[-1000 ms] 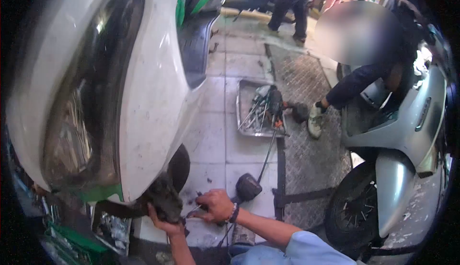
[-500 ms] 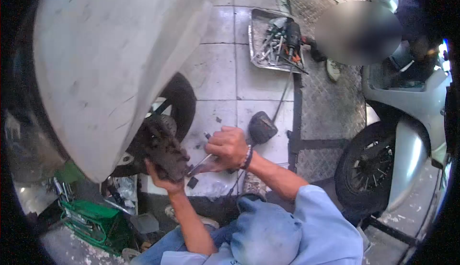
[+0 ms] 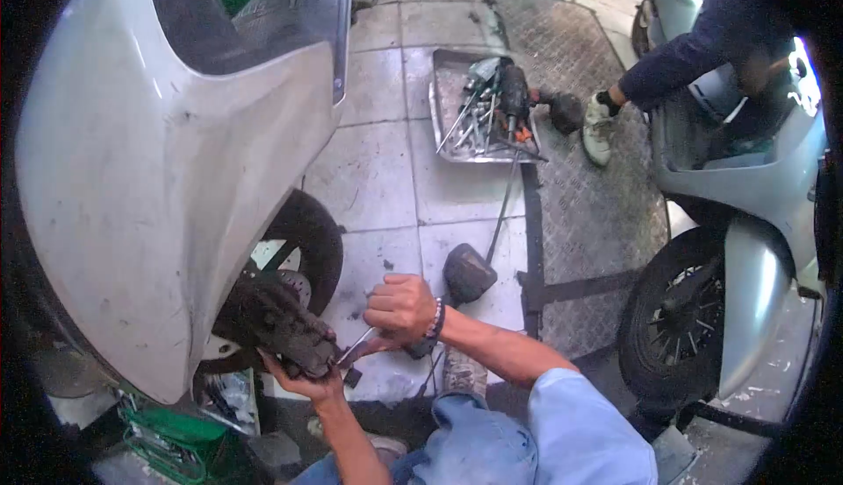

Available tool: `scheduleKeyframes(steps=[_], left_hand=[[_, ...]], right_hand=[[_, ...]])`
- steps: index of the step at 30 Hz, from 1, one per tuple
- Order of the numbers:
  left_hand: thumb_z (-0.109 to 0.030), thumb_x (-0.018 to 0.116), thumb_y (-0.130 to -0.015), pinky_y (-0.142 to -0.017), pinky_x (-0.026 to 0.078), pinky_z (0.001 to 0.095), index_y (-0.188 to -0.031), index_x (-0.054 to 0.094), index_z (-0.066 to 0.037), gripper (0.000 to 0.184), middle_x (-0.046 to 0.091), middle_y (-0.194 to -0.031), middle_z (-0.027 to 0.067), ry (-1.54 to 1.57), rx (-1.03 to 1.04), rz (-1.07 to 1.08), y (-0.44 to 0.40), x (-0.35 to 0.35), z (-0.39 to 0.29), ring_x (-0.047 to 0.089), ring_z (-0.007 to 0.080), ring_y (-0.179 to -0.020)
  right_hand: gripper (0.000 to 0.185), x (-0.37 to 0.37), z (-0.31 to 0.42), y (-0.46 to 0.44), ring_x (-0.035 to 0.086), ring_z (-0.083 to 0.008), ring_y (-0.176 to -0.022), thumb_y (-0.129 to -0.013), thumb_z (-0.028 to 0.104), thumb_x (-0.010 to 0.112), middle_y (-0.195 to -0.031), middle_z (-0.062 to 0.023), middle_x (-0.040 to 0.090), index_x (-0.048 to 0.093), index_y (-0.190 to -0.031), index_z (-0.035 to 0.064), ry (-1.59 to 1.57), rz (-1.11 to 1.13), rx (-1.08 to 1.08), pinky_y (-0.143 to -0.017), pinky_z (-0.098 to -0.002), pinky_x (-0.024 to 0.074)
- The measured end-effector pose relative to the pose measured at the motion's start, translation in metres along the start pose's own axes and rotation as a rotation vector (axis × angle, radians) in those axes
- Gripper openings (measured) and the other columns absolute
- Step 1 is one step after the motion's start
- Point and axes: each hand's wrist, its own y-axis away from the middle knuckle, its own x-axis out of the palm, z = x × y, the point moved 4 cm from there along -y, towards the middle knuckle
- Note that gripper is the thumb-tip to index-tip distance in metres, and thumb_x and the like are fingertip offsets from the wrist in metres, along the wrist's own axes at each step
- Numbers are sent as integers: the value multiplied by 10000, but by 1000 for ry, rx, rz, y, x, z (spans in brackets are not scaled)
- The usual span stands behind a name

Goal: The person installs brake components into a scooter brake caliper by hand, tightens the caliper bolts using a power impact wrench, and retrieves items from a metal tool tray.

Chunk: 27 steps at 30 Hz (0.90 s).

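Observation:
My left hand (image 3: pixel 303 383) cups the lower end of a dark, greasy mechanical part (image 3: pixel 283 325) beside the scooter's front wheel (image 3: pixel 318 248). Its fingers are partly hidden behind that part. My right hand (image 3: pixel 399 311), with a beaded band at the wrist, is closed around a slim metal hand tool (image 3: pixel 358 345). The tool's tip meets the end of the greasy part; its exact kind is hidden by my fist. White body panels (image 3: pixel 184 178) of the scooter rise above my left hand.
A metal tray (image 3: pixel 443 147) holds several tools and a power driver (image 3: pixel 513 94). A black rubber mallet (image 3: pixel 470 273) lies on the tiles. Another scooter (image 3: pixel 755 283) stands at right, near a person's shoe (image 3: pixel 598 132). A green toolbox (image 3: pixel 180 441) sits lower left.
The view has tilted up, so the scene sits lower and more of the scooter's top shows. My right hand has shifted slightly with the tool; my left hand still cups the part.

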Motion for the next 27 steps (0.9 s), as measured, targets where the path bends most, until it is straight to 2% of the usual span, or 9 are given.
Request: scheduleKeyframes(steps=[4, 9, 11, 12, 14, 17, 20, 24, 27], left_hand=[[-612, 463, -971, -867, 588, 530, -1468, 467, -130, 692, 588, -1369, 133, 102, -27, -33, -7, -16, 7, 672, 337, -1088], [-643, 554, -921, -1085, 429, 601, -1508, 411, -95, 816, 477, -1490, 165, -321, 183, -104, -3, -30, -17, 496, 387, -1336], [-637, 601, -847, -1170, 304, 599, -1534, 393, -147, 869, 400, -1554, 169, 408, -252, 596, -6, 7, -16, 416, 383, -1390], [-637, 601, -847, -1170, 304, 599, -1534, 393, -147, 869, 400, -1554, 169, 413, -251, 597, -6, 20, -21, 416, 383, -1390], [-682, 642, -792, -1221, 132, 627, -1557, 357, -152, 973, 332, -1597, 183, 380, -349, 684, 4, 47, -26, 313, 404, -1456], [-696, 624, -802, -1215, 147, 638, -1558, 352, -147, 973, 308, -1599, 207, 348, -350, 632, 3, 54, -19, 304, 425, -1456], [-710, 605, -812, -1208, 161, 649, -1559, 348, -141, 974, 283, -1602, 230, 311, -331, 553, -1, 42, -11, 296, 445, -1457], [-729, 580, -825, -1199, 180, 665, -1560, 342, -133, 976, 251, -1605, 262, 296, -332, 517, -13, 41, -7, 285, 473, -1457], [-743, 562, -836, -1192, 195, 676, -1562, 337, -128, 978, 226, -1607, 286, 329, -327, 451, -24, 54, 1, 276, 494, -1458]], right_hand=[[423, -3, -10, -7, 521, -225, -573, -663, 456, 806, -631, -19, 464, 544, -690, 125, 0, 65, -36, -527, -386, 430], [571, -56, -30, -44, 473, -275, -503, -681, 560, 817, -572, -49, 436, 481, -608, 104, -75, -292, 65, -479, -394, 357], [406, -66, -46, -44, 523, -268, -478, -817, 360, 802, -570, -82, 524, 563, -653, 76, 85, -241, 414, -479, -374, 422], [295, -65, -73, -33, 590, -272, -498, -889, 300, 761, -599, -118, 589, 633, -751, 73, 112, -242, 601, -485, -377, 450], [315, -70, -143, 5, 701, -346, -661, -956, 377, 667, -746, -143, 703, 659, -1059, 79, 226, -314, 835, -568, -430, 517], [521, -88, -231, 57, 678, -430, -1020, -968, 410, 625, -1108, -287, 691, 598, -1342, 49, 564, 1, 1189, -880, -495, 535], [577, -101, -293, 82, 639, -410, -1126, -934, 419, 666, -1260, -254, 645, 587, -1343, 20, 714, 46, 908, -946, -468, 515], [478, -85, -213, 43, 652, -401, -1056, -873, 270, 696, -1187, -224, 673, 616, -1294, 60, 662, -7, 695, -904, -471, 532], [267, -13, -73, 58, 701, -392, -809, -819, 214, 705, -889, -249, 705, 703, -1001, 18, 24, 761, 950, -713, -475, 567]])
